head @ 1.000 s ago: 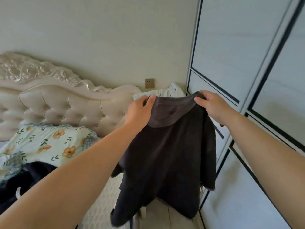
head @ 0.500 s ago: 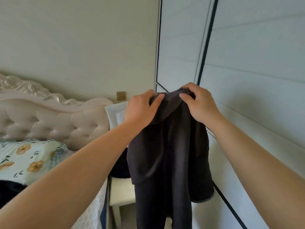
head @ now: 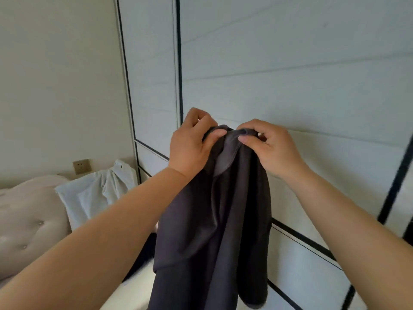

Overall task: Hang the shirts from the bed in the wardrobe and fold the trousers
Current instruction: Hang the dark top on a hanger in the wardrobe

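At the centre of the frame, two bare hands hold a dark grey shirt (head: 214, 231) up by its top edge. The left hand (head: 190, 144) has thumb and curled fingers pinching the fabric at the collar. The right hand (head: 268, 148), almost touching it, pinches the same bunched edge, fingers curled round the cloth. Both forearms reach in from the bottom corners.

The shirt hangs straight down from that grip and runs off the bottom edge. It is gathered into long folds, with a paler lining showing just under the collar. No hanger can be seen in it or anywhere in the frame.

Directly behind the shirt, filling the right and upper centre, stands the wardrobe (head: 290, 74), its pale panelled doors edged in black. As far as the frame shows, they are closed. At lower left lies the padded, buttoned headboard (head: 29, 220) of the bed, with a white cloth (head: 89, 198) draped just to its right. A wall socket (head: 81, 166) sits above them on the plain wall. No trousers are in view.

The step in hand looks to be the hanging of this one shirt, which is off the bed and held up at the wardrobe front. Judging from the closed doors and the two occupied hands, the next move calls for gathering the collar into one hand. The other could then open a door and find a hanger.
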### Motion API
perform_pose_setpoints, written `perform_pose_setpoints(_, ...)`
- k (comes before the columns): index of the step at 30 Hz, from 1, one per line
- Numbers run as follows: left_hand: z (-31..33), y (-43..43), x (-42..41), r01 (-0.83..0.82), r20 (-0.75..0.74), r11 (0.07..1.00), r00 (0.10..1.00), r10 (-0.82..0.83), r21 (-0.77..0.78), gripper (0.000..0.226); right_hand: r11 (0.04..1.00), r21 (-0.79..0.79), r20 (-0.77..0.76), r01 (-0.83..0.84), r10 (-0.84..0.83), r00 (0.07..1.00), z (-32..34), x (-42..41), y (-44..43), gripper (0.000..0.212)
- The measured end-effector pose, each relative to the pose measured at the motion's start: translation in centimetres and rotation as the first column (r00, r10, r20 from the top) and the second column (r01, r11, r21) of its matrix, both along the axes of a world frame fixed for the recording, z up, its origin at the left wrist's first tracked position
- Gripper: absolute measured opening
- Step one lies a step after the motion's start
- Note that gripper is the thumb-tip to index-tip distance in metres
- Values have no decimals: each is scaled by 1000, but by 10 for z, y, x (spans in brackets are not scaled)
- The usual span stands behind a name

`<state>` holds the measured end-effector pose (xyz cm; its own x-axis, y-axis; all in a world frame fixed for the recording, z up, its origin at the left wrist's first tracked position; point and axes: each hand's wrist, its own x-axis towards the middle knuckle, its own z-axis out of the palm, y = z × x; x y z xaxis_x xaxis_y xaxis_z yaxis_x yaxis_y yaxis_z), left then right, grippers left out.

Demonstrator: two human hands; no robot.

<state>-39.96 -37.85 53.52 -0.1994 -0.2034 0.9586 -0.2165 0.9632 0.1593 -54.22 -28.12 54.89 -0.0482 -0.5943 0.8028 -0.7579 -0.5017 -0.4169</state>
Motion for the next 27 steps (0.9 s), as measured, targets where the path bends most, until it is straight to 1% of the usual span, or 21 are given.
perform_pose_setpoints(2,9,23,-21,145,-9,983,989,-145,113,26,1000,-22,27,2,-2,1000,6,-7,27,27)
perform_pose_setpoints(3,14,36,-31,215,-21,960,976,-215,178,21,999,-42,49,3,-1,999,8,-11,40,29)
perform_pose_setpoints(5,22,65,-50,327,-82,906,945,-317,267,23,995,-99,66,32,-26,998,9,-18,63,31)
perform_pose_setpoints(8,35,108,-73,460,-171,843,888,-428,279,24,981,-179,71,77,-65,995,17,-30,101,32)
perform_pose_setpoints(10,45,137,-88,517,-213,820,854,-474,246,23,984,-171,71,52,-40,997,25,-41,127,31)
perform_pose_setpoints(12,52,165,-104,548,-261,810,830,-494,208,23,988,-144,62,57,-49,997,31,-52,156,32)
perform_pose_setpoints(14,58,191,-122,556,-290,810,819,-496,185,25,982,-152,28,112,-109,994,36,-65,184,31)
perform_pose_setpoints(17,67,228,-149,601,-285,771,792,-540,211,28,951,-220,31,217,-216,976,44,-85,224,25)
perform_pose_setpoints(20,74,264,-172,654,-260,718,755,-601,239,17,899,-291,60,328,-325,944,59,-109,259,21)
perform_pose_setpoints(22,73,283,-188,664,-217,683,747,-629,305,13,860,-322,99,396,-385,918,69,-130,283,19)
perform_pose_setpoints(23,72,291,-196,665,-187,660,740,-646,350,16,838,-337,121,429,-413,902,74,-142,296,19)
perform_pose_setpoints(25,67,302,-212,660,-151,623,728,-669,420,31,810,-353,153,469,-445,882,80,-164,320,19)
perform_pose_setpoints(26,65,308,-221,662,-162,599,720,-674,450,36,810,-344,161,475,-448,880,81,-173,331,20)
perform_pose_setpoints(27,64,314,-230,668,-188,573,713,-675,475,35,816,-326,162,478,-450,878,82,-181,341,22)
